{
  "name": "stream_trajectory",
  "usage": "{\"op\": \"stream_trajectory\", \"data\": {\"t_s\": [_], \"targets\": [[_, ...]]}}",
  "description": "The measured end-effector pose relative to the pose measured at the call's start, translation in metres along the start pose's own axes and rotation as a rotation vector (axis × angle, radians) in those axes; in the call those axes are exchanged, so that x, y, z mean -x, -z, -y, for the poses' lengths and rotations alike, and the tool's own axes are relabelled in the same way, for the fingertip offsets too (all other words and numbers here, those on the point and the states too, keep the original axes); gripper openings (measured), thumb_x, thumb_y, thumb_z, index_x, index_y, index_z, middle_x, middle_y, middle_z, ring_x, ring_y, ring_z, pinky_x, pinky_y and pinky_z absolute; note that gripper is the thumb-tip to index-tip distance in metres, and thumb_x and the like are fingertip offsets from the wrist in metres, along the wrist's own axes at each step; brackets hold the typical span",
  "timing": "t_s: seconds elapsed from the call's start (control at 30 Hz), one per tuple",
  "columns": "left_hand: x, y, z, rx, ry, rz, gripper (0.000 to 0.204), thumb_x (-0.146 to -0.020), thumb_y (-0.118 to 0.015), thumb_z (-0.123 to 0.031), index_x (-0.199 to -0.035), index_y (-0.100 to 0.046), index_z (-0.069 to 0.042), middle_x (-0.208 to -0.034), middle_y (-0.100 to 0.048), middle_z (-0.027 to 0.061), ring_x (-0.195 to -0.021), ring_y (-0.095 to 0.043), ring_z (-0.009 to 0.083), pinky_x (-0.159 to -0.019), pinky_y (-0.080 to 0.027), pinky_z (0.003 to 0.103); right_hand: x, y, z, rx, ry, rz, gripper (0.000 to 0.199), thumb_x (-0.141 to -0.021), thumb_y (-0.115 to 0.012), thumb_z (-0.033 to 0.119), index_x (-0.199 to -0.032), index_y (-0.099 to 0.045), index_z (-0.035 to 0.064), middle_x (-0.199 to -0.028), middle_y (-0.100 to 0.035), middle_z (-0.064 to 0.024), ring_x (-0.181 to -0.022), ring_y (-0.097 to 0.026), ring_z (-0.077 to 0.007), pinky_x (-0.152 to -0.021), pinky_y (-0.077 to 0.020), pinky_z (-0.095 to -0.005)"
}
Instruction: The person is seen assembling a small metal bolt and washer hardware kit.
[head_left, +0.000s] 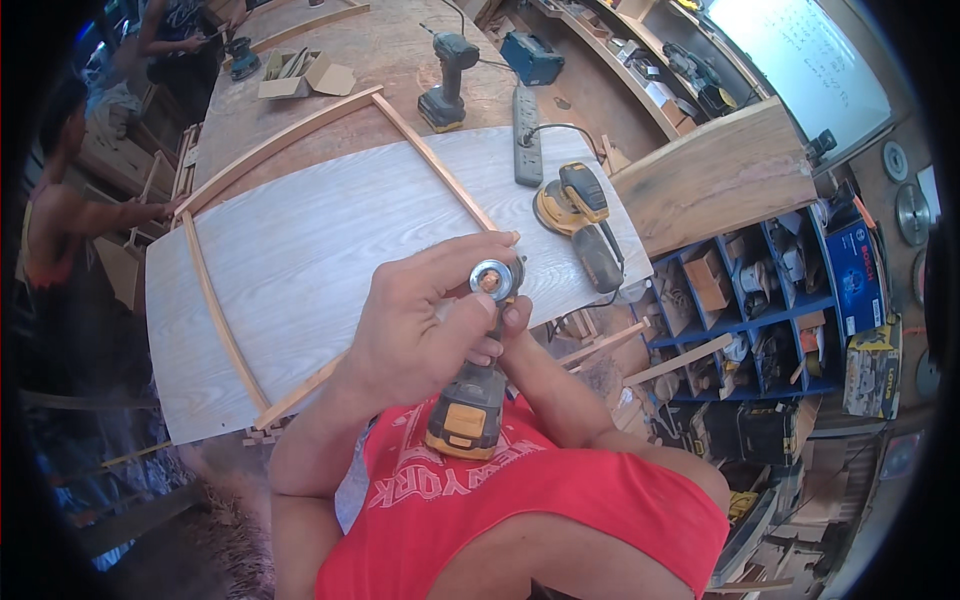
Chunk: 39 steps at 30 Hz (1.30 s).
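Close before my chest is a yellow and black cordless drill [466, 415], its front end turned up toward me. My left hand [425, 315] is closed around that front end, thumb and fingers at a round silver metal collar [490, 281] with a copper-coloured centre. My right hand [513, 325], mostly hidden behind the drill and the left hand, grips it below the collar. Beyond my hands a thin wooden frame [432, 160] lies on a pale wood-grain panel [330, 240]. To their right an orbital sander [572, 205] rests on the panel.
Farther back stand another drill [447, 85], a power strip [527, 135] and an open carton [305, 78]. A wide plank [715, 175] lies at the right above blue cubby shelves [750, 300]. Another person [75, 215] is at the left, an arm reaching to the frame's side.
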<state>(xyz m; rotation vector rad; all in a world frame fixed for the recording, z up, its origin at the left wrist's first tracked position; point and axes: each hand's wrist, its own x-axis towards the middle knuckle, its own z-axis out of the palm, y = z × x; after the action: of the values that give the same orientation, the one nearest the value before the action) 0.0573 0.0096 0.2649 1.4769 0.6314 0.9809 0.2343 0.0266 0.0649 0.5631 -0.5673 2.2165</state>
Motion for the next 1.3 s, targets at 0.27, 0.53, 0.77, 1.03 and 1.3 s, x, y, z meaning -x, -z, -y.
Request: {"op": "stream_trajectory", "data": {"t_s": [0.27, 0.53, 0.77, 1.03, 1.3], "targets": [[0.002, 0.001, 0.008, -0.08, -0.086, 0.026, 0.038, -0.085, -0.058, -0.006, -0.121, -0.064, 0.004, -0.128, -0.062, 0.0226, -0.113, -0.065, 0.0262, -0.095, -0.051, 0.036, 0.006, 0.002, -0.003, -0.009, -0.018, -0.007, 0.054, -0.074, -0.062, 0.021, -0.12, -0.057, -0.0075, -0.095, -0.067, -0.0137, -0.06, -0.06, -0.0195, -0.059, -0.0519, -0.0368], [0.002, -0.004, 0.012, -0.059, -0.164, -0.03, 0.038, -0.085, -0.06, -0.005, -0.119, -0.061, 0.01, -0.089, -0.069, 0.0129, -0.062, -0.066, 0.0095, -0.058, -0.053, 0.025, 0.011, 0.006, -0.004, -0.026, -0.035, -0.032, 0.053, -0.074, -0.062, 0.021, -0.118, -0.058, -0.0071, -0.092, -0.066, -0.013, -0.06, -0.06, -0.0195, -0.059, -0.0519, -0.0367], [0.004, -0.009, 0.009, 0.012, -0.042, -0.035, 0.037, -0.09, -0.065, -0.01, -0.12, -0.061, 0.01, -0.086, -0.068, 0.0111, -0.063, -0.065, 0.0084, -0.056, -0.052, 0.024, 0.012, 0.002, -0.006, -0.064, -0.04, -0.131, 0.048, -0.073, -0.062, 0.022, -0.112, -0.059, -0.0058, -0.083, -0.062, -0.0101, -0.059, -0.06, -0.0199, -0.058, -0.0516, -0.0364], [-0.003, 0.006, 0.035, -0.52, -0.268, 0.005, 0.055, -0.082, -0.081, -0.014, -0.129, -0.058, 0.003, -0.118, -0.066, 0.0171, -0.108, -0.064, 0.021, -0.091, -0.056, 0.037, 0.009, -0.018, -0.003, -0.037, -0.001, -0.2, 0.063, -0.074, -0.063, 0.021, -0.129, -0.049, -0.0047, -0.08, -0.059, -0.0092, -0.061, -0.06, -0.0207, -0.058, -0.0498, -0.0361], [-0.032, -0.017, 0.097, 0.32, -0.447, -0.088, 0.04, -0.083, -0.074, -0.008, -0.118, -0.055, -0.006, -0.111, -0.066, 0.0144, -0.113, -0.06, 0.0269, -0.095, -0.052, 0.041, -0.005, -0.058, 0.01, 0.262, 0.042, -0.326, 0.049, -0.077, -0.065, 0.008, -0.123, -0.056, -0.0043, -0.108, -0.066, -0.0235, -0.071, -0.066, -0.0264, -0.06, -0.0544, -0.038]]}}
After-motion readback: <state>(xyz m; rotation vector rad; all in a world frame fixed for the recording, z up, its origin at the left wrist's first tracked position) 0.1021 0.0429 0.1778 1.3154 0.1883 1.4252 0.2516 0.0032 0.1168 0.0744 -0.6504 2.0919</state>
